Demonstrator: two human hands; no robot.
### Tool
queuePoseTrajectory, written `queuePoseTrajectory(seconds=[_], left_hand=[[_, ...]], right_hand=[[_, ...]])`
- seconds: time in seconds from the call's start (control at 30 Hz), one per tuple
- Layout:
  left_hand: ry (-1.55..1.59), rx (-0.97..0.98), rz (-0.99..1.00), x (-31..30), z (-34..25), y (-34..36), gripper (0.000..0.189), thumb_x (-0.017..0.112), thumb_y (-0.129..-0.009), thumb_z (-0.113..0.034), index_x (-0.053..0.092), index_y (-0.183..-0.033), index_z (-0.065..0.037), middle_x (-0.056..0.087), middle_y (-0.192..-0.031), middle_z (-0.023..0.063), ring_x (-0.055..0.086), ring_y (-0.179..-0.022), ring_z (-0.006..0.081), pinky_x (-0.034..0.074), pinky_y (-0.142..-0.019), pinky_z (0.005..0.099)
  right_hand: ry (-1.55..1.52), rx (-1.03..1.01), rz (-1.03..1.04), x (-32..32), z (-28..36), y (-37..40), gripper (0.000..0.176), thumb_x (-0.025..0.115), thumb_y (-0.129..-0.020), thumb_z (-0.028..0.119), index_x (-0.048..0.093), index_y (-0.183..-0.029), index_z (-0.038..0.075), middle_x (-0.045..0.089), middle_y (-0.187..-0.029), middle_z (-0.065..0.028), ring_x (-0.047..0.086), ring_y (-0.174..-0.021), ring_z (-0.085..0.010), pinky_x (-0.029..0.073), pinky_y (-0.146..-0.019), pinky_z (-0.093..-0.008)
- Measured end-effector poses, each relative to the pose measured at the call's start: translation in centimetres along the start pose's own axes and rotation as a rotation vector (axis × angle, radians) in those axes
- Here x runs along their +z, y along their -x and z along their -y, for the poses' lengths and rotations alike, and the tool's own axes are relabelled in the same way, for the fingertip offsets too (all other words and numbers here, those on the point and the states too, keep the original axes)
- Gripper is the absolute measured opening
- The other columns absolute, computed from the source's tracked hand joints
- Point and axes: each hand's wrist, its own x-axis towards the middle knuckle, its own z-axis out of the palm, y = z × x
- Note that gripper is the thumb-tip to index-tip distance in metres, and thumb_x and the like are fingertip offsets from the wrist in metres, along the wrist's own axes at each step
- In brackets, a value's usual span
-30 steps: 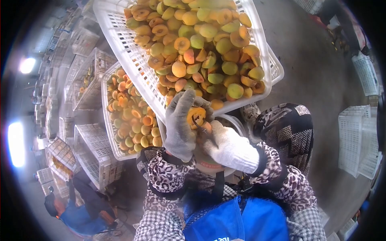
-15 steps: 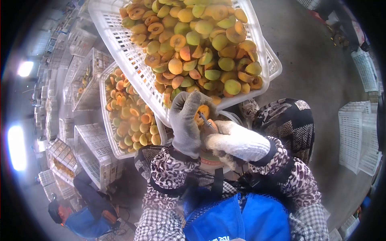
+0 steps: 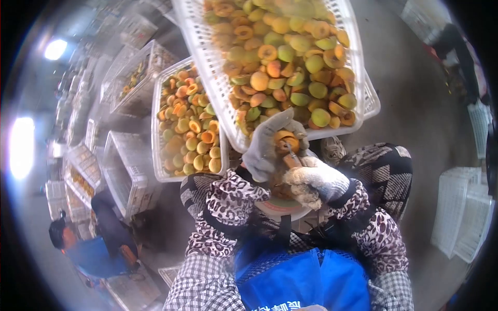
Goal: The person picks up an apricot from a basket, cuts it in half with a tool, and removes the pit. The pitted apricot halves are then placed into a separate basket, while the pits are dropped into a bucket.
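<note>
My left hand (image 3: 265, 147), in a grey work glove, holds an orange apricot half (image 3: 286, 139) with its cut face up. My right hand (image 3: 317, 179), in a dirty whitish glove, grips a pitting tool (image 3: 292, 159) by its short wooden handle. The tool's metal tip is in the middle of the cut face. Just beyond my hands stands a white plastic crate (image 3: 211, 78), heaped with green and orange apricot halves (image 3: 290, 62). Below the hands, a round tub (image 3: 290, 211) shows part of its rim; its contents are mostly hidden.
A second white crate (image 3: 156, 124) of apricot halves sits to the left, beside an upended crate (image 3: 111, 171). More crates (image 3: 456, 212) stand on the right. At lower left a person in blue (image 3: 96, 255) sits. Grey floor (image 3: 394, 78) runs along the right.
The view has shifted, so the crates appear farther right. Both hands keep hold of the apricot half and the tool, and my left thumb now stretches out more.
</note>
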Motion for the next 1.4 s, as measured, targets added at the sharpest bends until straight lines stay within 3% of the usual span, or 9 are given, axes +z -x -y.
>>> queuePoseTrajectory(seconds=[0.3, 0.4, 0.53, 0.6, 0.73, 0.87, 1.07, 1.2, 1.4], left_hand=[[0.537, -0.144, -0.281, -3.8, 1.1, 0.5, 0.029, 0.057, -0.093, -0.031, 0.056, -0.103, -0.004, 0.061, -0.081, 0.0084, 0.061, -0.06, 0.0192, 0.052, -0.054, 0.0308], [0.371, 0.14, -0.48, -6.5, 0.7, 2.3, 0.027, 0.056, -0.093, -0.033, 0.059, -0.093, -0.006, 0.06, -0.074, 0.0061, 0.058, -0.058, 0.0194, 0.049, -0.05, 0.0311], [-0.105, 0.493, -1.02, -15.8, 2.0, 4.7, 0.029, 0.062, -0.09, -0.031, 0.06, -0.094, -0.002, 0.062, -0.079, 0.0079, 0.057, -0.07, 0.0211, 0.046, -0.063, 0.031], [-0.747, 0.552, -1.41, -22.5, 1.7, 6.5, 0.03, 0.061, -0.091, -0.032, 0.061, -0.091, -0.002, 0.063, -0.082, 0.0143, 0.058, -0.073, 0.0294, 0.046, -0.068, 0.0389], [-1.075, 0.358, -1.954, -29.7, 1.5, 10.9, 0.032, 0.053, -0.094, -0.032, 0.061, -0.087, -0.001, 0.063, -0.085, 0.0198, 0.06, -0.081, 0.0386, 0.047, -0.075, 0.0462], [-1.137, 0.399, -2.061, -34.9, 1.2, 12.8, 0.032, 0.051, -0.095, -0.032, 0.061, -0.093, -0.002, 0.063, -0.098, 0.0199, 0.059, -0.094, 0.0381, 0.046, -0.081, 0.0456], [-1.595, -0.323, -1.815, -40.8, 1.2, 13.0, 0.062, 0.051, -0.088, -0.042, 0.041, -0.14, -0.008, 0.039, -0.145, 0.0162, 0.03, -0.138, 0.033, 0.019, -0.115, 0.0441], [-1.641, -0.554, -1.565, -34.7, -3.6, 13.2, 0.049, 0.054, -0.086, -0.047, 0.059, -0.119, -0.012, 0.056, -0.126, 0.0154, 0.049, -0.123, 0.032, 0.042, -0.097, 0.0482], [-1.635, -0.214, -1.923, -39.7, -5.5, 11.9, 0.056, 0.045, -0.094, -0.052, 0.054, -0.128, -0.008, 0.05, -0.134, 0.0143, 0.054, -0.114, 0.0341, 0.044, -0.095, 0.0431]], right_hand=[[0.858, 0.034, -0.153, -0.8, -1.0, -1.4, 0.019, 0.065, -0.079, 0.014, 0.055, -0.092, 0.004, 0.057, -0.066, -0.003, 0.056, -0.054, -0.0147, 0.047, -0.054, -0.0307], [2.151, 0.038, -0.437, -8.5, -4.6, -2.8, 0.022, 0.056, -0.083, 0.018, 0.056, -0.097, 0.001, 0.066, -0.076, -0.0201, 0.066, -0.065, -0.0343, 0.053, -0.063, -0.0434], [2.143, 0.21, -0.483, -5.7, -3.9, -3.4, 0.028, 0.056, -0.084, 0.023, 0.055, -0.101, 0.0, 0.065, -0.077, -0.025, 0.066, -0.075, -0.0404, 0.052, -0.068, -0.0485], [2.085, -0.138, -0.318, -6.4, -4.5, -2.9, 0.028, 0.058, -0.085, 0.026, 0.054, -0.099, 0.002, 0.065, -0.072, -0.023, 0.066, -0.071, -0.0396, 0.052, -0.066, -0.0488], [2.218, 0.053, -0.503, -5.7, -5.1, -3.3, 0.025, 0.058, -0.085, 0.028, 0.052, -0.09, 0.004, 0.063, -0.067, -0.021, 0.064, -0.064, -0.0391, 0.052, -0.058, -0.0482], [2.203, -0.096, -0.398, -5.6, -4.7, -4.1, 0.024, 0.059, -0.085, 0.027, 0.053, -0.09, 0.005, 0.063, -0.066, -0.0196, 0.064, -0.062, -0.0378, 0.052, -0.054, -0.0474], [2.265, -0.11, -0.25, -4.3, -4.7, -5.4, 0.022, 0.055, -0.088, 0.028, 0.057, -0.093, 0.007, 0.063, -0.071, -0.0143, 0.064, -0.06, -0.0335, 0.052, -0.052, -0.0445], [2.5, -0.247, 0.091, -6.2, -4.9, -5.4, 0.023, 0.051, -0.09, 0.024, 0.059, -0.097, 0.004, 0.059, -0.078, -0.0134, 0.062, -0.056, -0.0288, 0.05, -0.047, -0.0396], [2.354, -0.57, -0.507, 0.0, -3.9, -1.5, 0.025, 0.059, -0.091, 0.03, 0.052, -0.079, 0.008, 0.051, -0.058, -0.0107, 0.048, -0.035, -0.0254, 0.038, -0.033, -0.0407]])
